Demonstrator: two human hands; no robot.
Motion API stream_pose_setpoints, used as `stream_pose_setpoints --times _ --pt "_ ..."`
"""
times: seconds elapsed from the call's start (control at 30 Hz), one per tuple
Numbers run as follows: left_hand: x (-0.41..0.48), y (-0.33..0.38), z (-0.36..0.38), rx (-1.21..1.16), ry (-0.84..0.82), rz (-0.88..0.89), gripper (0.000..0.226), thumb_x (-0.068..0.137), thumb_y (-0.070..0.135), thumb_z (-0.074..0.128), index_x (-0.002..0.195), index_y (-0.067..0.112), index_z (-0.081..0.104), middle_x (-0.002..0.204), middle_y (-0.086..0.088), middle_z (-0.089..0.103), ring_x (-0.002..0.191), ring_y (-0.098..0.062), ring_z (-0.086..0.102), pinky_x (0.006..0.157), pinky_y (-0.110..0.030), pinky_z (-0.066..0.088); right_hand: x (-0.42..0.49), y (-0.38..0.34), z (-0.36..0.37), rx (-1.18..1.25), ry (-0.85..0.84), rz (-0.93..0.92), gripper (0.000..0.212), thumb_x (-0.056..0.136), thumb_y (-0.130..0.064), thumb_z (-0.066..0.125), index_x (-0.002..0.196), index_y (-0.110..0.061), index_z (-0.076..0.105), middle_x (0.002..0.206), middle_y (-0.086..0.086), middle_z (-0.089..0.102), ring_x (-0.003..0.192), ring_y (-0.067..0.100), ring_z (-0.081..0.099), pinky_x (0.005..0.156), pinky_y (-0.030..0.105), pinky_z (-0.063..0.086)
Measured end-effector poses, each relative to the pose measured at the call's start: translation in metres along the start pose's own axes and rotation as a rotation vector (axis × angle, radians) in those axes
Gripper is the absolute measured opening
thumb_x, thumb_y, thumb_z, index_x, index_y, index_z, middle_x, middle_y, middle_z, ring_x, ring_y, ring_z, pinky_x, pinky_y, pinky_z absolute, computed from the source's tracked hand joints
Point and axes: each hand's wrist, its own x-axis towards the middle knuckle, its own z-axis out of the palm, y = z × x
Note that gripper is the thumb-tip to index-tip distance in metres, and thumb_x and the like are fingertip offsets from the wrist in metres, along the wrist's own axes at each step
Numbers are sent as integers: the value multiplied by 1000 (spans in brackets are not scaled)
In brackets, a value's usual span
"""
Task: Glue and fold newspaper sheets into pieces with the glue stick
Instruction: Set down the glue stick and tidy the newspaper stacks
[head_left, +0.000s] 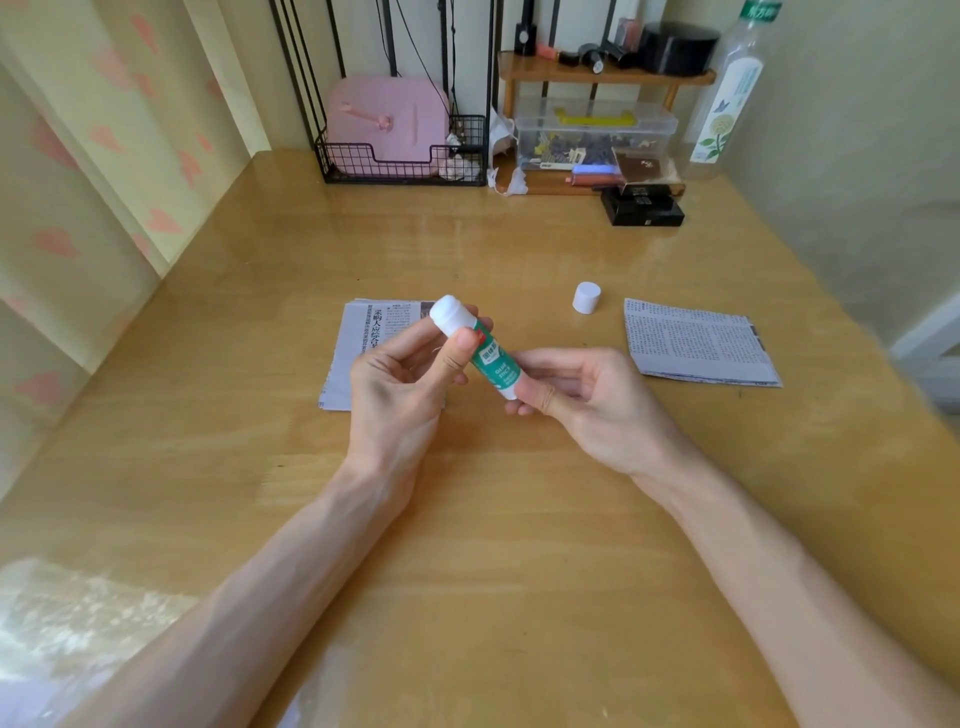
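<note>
The uncapped stick (480, 348) is held over the sheets (363, 338), its barrel pinched by the left hand (400, 384), its base by the right hand (582, 395). The base is best turned only slightly, so that little glue is raised.

wooden desk (467, 249) | heart-print curtain (78, 171) left | plain wall (857, 156) right | daylight

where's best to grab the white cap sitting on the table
Pinch the white cap across its round side wall, coming down from above. It stands upright on the table, apart from the newspaper piece beside it, so its sides are free. The right hand is nearer.
</note>
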Motion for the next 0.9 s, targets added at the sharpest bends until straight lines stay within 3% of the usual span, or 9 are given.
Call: stream_pose_setpoints --times 0.17,0.3,0.4,0.53,0.7,0.77,0.9 --pt "0 1 -1 -19 26 -27 34 88 28 74 114 7 77 105 1 80 74 -1 61 71 -18 48 0 0 11 -98 140 -92 31 87 0 83 115 -13 77 101 -6 80 89 6 75 85 15 55" --pt "1 1 -1 -33 73 -38 35 82 32 77 106 8 78 77 14 72 68 -1 60 66 -16 46 -1 2 22 -248 236 -209 40 87 -2 83 124 -15 75 101 -8 78 91 9 74 88 20 57" --pt "1 2 -2 -55 124 -40 35 76 36 82 99 10 77 81 10 72 65 -4 56 65 -19 46 -1 3 30 -336 275 -288 41 87 -3 82 126 -13 73 102 -6 76 89 10 72 87 21 57" --pt "3 1 -5 -72 164 -59 45 74 39 84 103 6 75 90 3 75 67 -8 56 67 -21 49 1 8 32 -407 269 -319 40 86 -8 85 125 -12 73 101 -3 73 84 14 68 83 23 56" --pt "4 1 -6 -52 76 -95 41 79 42 78 108 12 77 110 3 79 95 -12 67 78 -24 51 0 1 18 -42 3 -20 23 106 -25 62 123 -13 70 103 6 75 88 19 72 78 29 55" --pt "3 2 -4 -49 54 -93 43 82 39 76 112 7 75 112 2 79 94 -9 68 75 -22 51 -3 -2 16 125 -30 81 28 109 -24 54 119 -4 70 95 13 76 84 24 74 72 28 56" --pt "1 3 -2 -64 70 -97 41 78 40 79 106 11 78 106 0 80 83 -8 65 72 -20 49 -4 -7 17 281 44 125 19 101 -16 66 112 -2 73 93 14 79 84 25 78 83 29 63"
